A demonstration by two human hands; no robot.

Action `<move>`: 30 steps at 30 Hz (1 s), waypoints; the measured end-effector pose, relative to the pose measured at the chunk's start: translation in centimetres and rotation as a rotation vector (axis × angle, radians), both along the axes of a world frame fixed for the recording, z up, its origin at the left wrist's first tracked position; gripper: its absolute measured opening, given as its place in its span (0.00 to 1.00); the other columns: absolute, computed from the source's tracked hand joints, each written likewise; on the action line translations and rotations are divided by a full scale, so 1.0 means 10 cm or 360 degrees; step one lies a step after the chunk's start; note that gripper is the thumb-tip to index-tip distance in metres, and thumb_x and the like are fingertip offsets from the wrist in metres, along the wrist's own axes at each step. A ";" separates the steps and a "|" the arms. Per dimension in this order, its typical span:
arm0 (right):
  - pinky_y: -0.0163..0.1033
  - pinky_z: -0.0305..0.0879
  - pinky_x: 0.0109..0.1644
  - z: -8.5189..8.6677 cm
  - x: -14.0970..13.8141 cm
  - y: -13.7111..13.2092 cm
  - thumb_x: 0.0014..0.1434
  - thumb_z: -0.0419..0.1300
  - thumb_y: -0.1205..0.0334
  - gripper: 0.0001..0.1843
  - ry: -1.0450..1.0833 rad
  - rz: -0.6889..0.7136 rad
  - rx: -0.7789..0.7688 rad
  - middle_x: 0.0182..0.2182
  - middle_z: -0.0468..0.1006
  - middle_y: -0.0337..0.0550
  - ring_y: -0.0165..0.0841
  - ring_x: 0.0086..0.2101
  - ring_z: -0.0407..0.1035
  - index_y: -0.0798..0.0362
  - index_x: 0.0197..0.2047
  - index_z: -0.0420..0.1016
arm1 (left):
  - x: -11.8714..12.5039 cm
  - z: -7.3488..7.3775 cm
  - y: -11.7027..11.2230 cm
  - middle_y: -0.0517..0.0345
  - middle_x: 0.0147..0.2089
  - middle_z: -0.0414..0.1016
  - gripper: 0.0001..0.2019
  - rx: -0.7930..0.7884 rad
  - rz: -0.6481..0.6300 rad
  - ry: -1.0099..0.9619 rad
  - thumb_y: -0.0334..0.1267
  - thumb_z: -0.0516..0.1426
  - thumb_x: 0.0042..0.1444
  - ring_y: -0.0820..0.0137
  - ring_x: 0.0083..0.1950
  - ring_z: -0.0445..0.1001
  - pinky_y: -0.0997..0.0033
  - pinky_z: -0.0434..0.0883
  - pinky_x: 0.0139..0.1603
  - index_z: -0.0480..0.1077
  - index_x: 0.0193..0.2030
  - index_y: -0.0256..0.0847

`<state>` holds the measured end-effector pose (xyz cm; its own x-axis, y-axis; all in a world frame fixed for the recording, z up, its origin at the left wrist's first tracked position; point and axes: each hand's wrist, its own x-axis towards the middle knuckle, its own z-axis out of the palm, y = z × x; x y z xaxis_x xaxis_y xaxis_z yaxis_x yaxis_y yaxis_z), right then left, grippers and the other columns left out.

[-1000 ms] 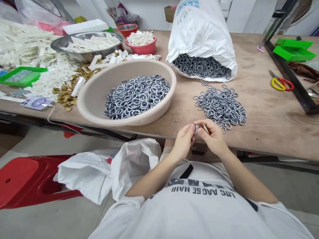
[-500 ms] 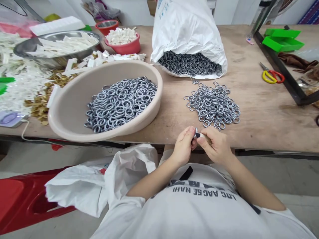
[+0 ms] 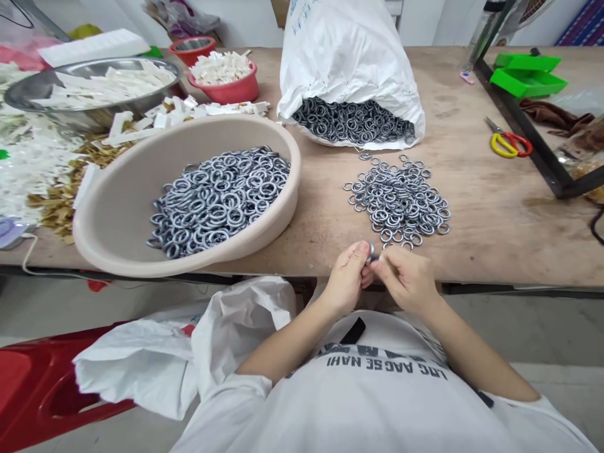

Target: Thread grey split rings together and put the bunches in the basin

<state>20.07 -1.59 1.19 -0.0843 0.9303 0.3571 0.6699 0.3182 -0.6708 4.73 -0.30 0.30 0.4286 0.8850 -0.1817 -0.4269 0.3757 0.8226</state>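
Head view: left grip point(image 3: 346, 279) and right grip point(image 3: 406, 278) both closed, pinching a small metal ring point(image 3: 372, 252) together just over the counter edge point(image 3: 495, 267), a loose heap of rings point(image 3: 399, 201) directly ahead within easy reach.

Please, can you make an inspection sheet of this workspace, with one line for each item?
Surface: wooden table, worn and stained.
Job's things: loose pile of grey metal rings on the table; more rings in a beige plastic basin.
Clutter: white sack of rings; steel bowl of white pieces; scissors.
Hands: left hand and right hand pinch a small metal ring.
Cables: thin white cable hangs over the table edge.
Surroundings: red plastic stool and white plastic bag at the person's left.
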 end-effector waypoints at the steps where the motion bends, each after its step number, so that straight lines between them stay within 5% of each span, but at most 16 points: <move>1: 0.37 0.51 0.32 -0.04 0.09 0.04 0.70 0.52 0.49 0.20 0.0034 -0.0141 -0.0050 0.24 0.68 0.36 0.29 0.26 0.61 0.51 0.30 0.67 | -0.01 -0.01 -0.04 0.69 0.20 0.54 0.21 0.0013 -0.0100 -0.0019 0.54 0.58 0.61 0.81 0.19 0.50 0.79 0.51 0.19 0.60 0.28 0.39; 3: 0.37 0.52 0.32 -0.11 0.30 0.11 0.71 0.49 0.47 0.21 0.0097 -0.0441 -0.0090 0.24 0.68 0.36 0.30 0.26 0.62 0.50 0.32 0.68 | -0.03 -0.03 -0.09 0.68 0.20 0.56 0.22 -0.0006 -0.0242 -0.0063 0.53 0.58 0.62 0.81 0.19 0.52 0.79 0.53 0.19 0.59 0.26 0.39; 5: 0.37 0.54 0.34 -0.16 0.47 0.14 0.69 0.52 0.45 0.19 -0.0022 -0.0555 -0.0089 0.27 0.72 0.38 0.32 0.30 0.65 0.50 0.35 0.71 | -0.09 -0.04 -0.08 0.67 0.21 0.58 0.21 -0.0096 -0.0180 -0.0083 0.52 0.59 0.61 0.81 0.19 0.54 0.79 0.55 0.19 0.60 0.27 0.39; 9: 0.38 0.53 0.34 -0.23 0.53 0.07 0.60 0.63 0.41 0.20 -0.0515 -0.0496 -0.0156 0.39 0.77 0.42 0.37 0.37 0.70 0.48 0.45 0.76 | -0.20 -0.06 0.07 0.63 0.25 0.69 0.15 -0.0121 0.0005 0.0042 0.48 0.61 0.60 0.80 0.20 0.62 0.79 0.61 0.20 0.71 0.40 0.35; 12: 0.39 0.50 0.32 -0.26 0.44 0.03 0.64 0.60 0.46 0.15 -0.0723 -0.0484 -0.0216 0.41 0.76 0.43 0.37 0.37 0.70 0.46 0.46 0.78 | -0.23 -0.05 0.16 0.59 0.31 0.74 0.17 -0.0155 0.0031 0.0055 0.43 0.62 0.59 0.78 0.23 0.68 0.79 0.66 0.22 0.71 0.51 0.37; 16: 0.40 0.48 0.32 -0.24 0.38 0.07 0.67 0.56 0.52 0.13 -0.0811 -0.0446 -0.0267 0.41 0.76 0.43 0.36 0.35 0.70 0.45 0.46 0.79 | -0.22 -0.01 0.21 0.54 0.38 0.76 0.12 -0.0293 0.0069 -0.0030 0.42 0.63 0.57 0.75 0.29 0.73 0.79 0.69 0.22 0.70 0.43 0.37; 19: 0.40 0.49 0.32 -0.20 0.38 0.12 0.67 0.55 0.55 0.12 -0.0820 -0.0402 -0.0299 0.42 0.75 0.44 0.36 0.34 0.69 0.46 0.45 0.79 | -0.19 0.01 0.21 0.58 0.34 0.73 0.12 -0.0288 0.0058 -0.0018 0.44 0.63 0.56 0.76 0.28 0.70 0.81 0.63 0.18 0.66 0.36 0.38; 24: 0.39 0.59 0.38 -0.14 0.29 0.12 0.66 0.56 0.58 0.09 -0.0123 -0.0238 -0.0289 0.37 0.73 0.43 0.35 0.36 0.68 0.51 0.39 0.76 | -0.08 -0.04 0.18 0.69 0.23 0.57 0.16 -0.0024 0.0137 0.0186 0.47 0.64 0.57 0.82 0.20 0.52 0.82 0.48 0.17 0.65 0.34 0.39; 27: 0.39 0.63 0.43 -0.11 0.09 0.06 0.67 0.56 0.56 0.09 0.0551 -0.0076 -0.0252 0.34 0.72 0.40 0.34 0.36 0.67 0.51 0.39 0.74 | 0.04 -0.10 0.15 0.70 0.22 0.55 0.19 0.0132 0.0066 0.0261 0.54 0.62 0.58 0.82 0.20 0.49 0.81 0.48 0.19 0.69 0.39 0.38; 30: 0.39 0.63 0.45 -0.12 -0.11 0.01 0.66 0.58 0.57 0.07 0.0780 -0.0115 -0.0149 0.35 0.71 0.39 0.33 0.37 0.66 0.50 0.40 0.74 | 0.13 -0.11 0.10 0.68 0.22 0.55 0.24 0.0148 -0.0025 0.0179 0.61 0.59 0.57 0.81 0.22 0.50 0.79 0.50 0.20 0.70 0.37 0.37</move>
